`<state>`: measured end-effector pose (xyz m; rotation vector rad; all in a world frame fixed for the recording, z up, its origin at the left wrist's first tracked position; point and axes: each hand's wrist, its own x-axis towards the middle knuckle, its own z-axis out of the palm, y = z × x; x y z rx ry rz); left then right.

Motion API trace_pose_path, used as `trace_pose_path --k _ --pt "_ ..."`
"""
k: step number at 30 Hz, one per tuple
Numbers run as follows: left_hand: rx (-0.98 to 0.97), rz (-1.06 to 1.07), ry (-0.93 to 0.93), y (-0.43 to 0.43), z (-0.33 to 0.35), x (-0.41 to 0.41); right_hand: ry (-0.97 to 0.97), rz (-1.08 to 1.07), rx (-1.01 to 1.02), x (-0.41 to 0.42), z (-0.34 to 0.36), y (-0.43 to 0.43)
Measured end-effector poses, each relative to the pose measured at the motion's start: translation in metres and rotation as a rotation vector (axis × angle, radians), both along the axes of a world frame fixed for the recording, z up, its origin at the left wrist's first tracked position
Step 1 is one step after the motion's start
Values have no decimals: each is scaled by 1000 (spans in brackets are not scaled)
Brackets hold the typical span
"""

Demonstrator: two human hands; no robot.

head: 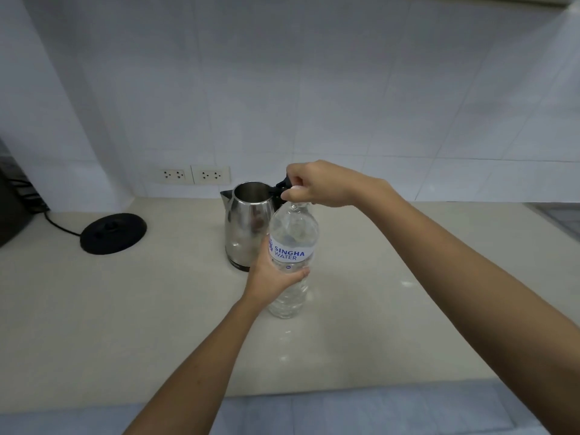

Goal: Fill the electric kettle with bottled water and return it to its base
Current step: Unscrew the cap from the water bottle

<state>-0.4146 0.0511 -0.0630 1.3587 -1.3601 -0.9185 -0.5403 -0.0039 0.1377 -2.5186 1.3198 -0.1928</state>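
A clear plastic water bottle (292, 243) with a white-and-blue label stands upright on the beige counter (125, 309). My left hand (273, 277) wraps around its lower body. My right hand (317, 183) grips the cap at the bottle's top, fingers closed over it. Just behind and left of the bottle stands the steel electric kettle (246, 224), lid open, its black handle partly hidden by my right hand. The round black kettle base (113, 232) lies empty on the counter to the left, its cord running off left.
Two double wall sockets (193, 175) sit in the white tiled wall behind the kettle. A dark appliance (12, 211) stands at the far left edge. The counter's front edge (314, 387) runs across the bottom of the view.
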Motion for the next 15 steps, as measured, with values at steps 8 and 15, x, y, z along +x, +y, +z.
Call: trace_pose_path --k 8,15 --pt "17 48 -16 3 0 -3 113 223 -34 -13 9 6" --pt "36 62 20 5 -2 -6 109 300 -128 -16 7 6"
